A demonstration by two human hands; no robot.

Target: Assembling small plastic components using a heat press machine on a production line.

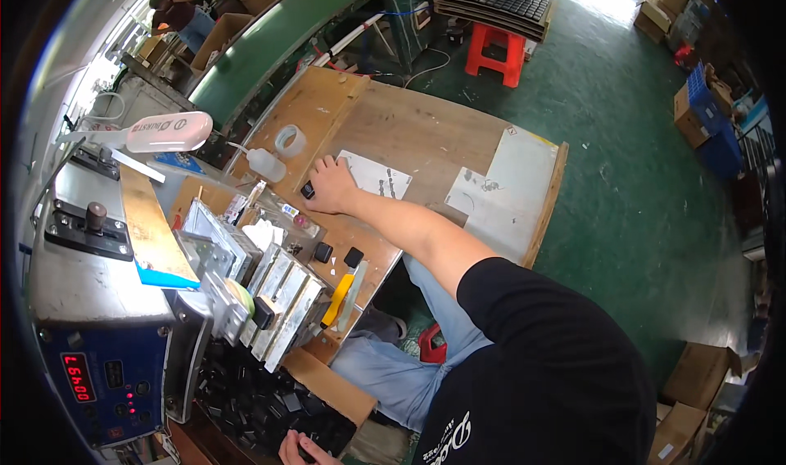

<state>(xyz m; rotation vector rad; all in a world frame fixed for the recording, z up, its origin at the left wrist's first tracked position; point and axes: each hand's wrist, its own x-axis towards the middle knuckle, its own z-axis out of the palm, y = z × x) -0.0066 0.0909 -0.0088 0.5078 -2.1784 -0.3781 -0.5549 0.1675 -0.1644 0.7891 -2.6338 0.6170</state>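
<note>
Right hand (332,187) pinches small black block (307,190) on its left side, facing and long axis unclear; left hand (304,449) curled beside heaped black parts (260,401), can't tell grip.

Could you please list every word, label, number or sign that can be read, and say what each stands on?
I will not copy wording or digits, but they stand here:
Red lit number: display of the blue control panel.
Printed lettering: pink rounded paddle-shaped part.
White lettering: black shirt, seen aslant.
Small diamond sign: corner of the pale board, too small to read.
Dark marks: white sheet by the right hand, unreadable.
</note>
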